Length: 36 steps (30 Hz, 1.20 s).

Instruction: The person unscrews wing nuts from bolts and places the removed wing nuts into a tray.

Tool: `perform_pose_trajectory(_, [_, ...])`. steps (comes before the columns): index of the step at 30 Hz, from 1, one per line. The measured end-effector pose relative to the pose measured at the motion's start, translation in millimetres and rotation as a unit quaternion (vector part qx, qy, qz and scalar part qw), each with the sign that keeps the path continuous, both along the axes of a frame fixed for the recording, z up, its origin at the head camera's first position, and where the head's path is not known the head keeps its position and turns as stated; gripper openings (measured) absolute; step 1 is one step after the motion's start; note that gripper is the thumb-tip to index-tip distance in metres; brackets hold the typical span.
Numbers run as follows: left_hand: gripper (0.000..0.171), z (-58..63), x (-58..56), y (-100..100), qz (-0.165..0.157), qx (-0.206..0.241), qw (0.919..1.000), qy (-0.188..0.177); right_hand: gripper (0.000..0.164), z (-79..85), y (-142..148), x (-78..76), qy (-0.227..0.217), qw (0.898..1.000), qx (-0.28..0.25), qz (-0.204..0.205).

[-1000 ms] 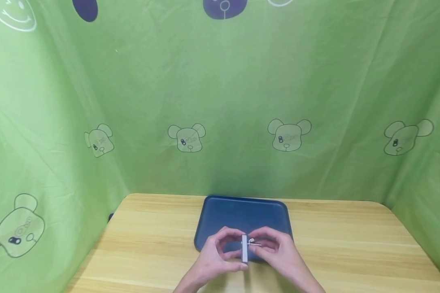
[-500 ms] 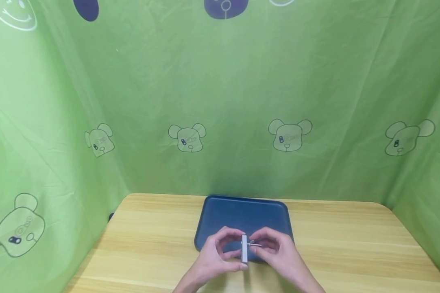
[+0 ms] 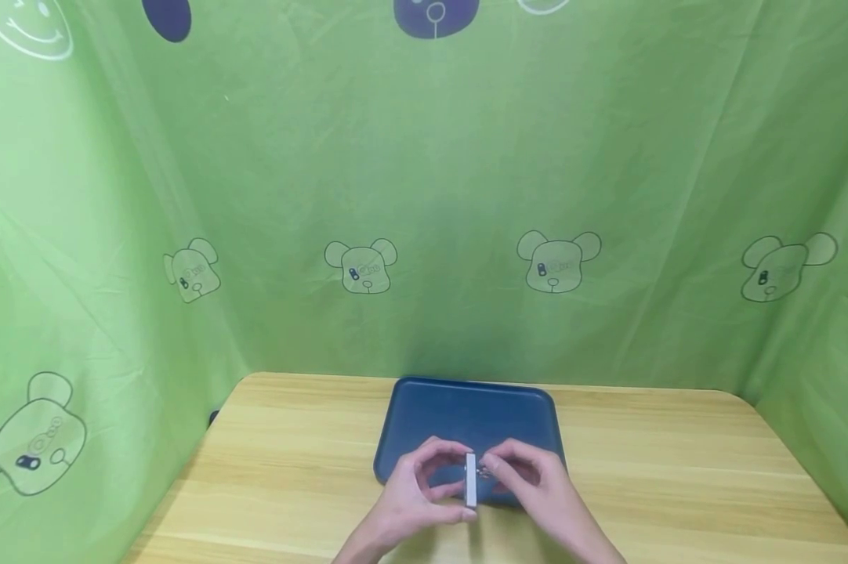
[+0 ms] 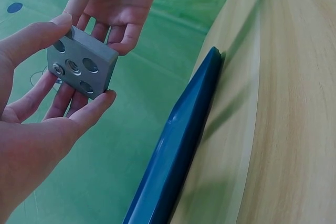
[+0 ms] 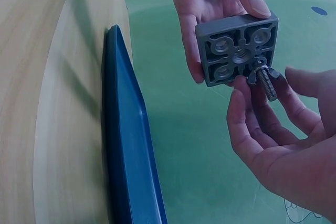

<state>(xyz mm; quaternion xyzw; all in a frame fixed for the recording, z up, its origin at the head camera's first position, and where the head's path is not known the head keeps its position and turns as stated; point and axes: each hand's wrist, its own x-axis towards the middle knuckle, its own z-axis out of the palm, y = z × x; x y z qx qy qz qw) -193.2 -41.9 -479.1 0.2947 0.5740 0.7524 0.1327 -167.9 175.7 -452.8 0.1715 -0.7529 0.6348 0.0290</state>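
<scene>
My left hand (image 3: 417,489) holds a grey square block (image 3: 471,479) upright by its edges, thumb on one side and fingers on the opposite one. Round holes pierce the block's face in the left wrist view, and a bolt head (image 4: 58,68) fills a corner one. On the ribbed back, the threaded bolt (image 5: 268,87) sticks out with a wing nut (image 5: 252,78) on it, close to the block. My right hand (image 3: 540,482) has its thumb and fingers around the wing nut, pinching at its wings. In the head view the thumb hides most of the bolt.
Below and behind the hands, a dark blue tray (image 3: 466,407) lies on the wooden table (image 3: 650,454). A green curtain (image 3: 452,329) printed with bear heads encloses the back and sides of the table.
My right thumb has moved up and forward across the wing nut, covering the bolt that showed earlier. The wing nut's wings have changed angle. My left hand and the block stay put.
</scene>
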Motion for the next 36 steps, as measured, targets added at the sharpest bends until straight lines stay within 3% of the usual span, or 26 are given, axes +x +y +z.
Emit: perform_pose_trajectory(36, [0.064, 1.4, 0.6, 0.2, -0.005, -0.007, 0.9999, -0.008, 0.013, -0.3, 0.7, 0.6, 0.005, 1.0, -0.009, 0.006])
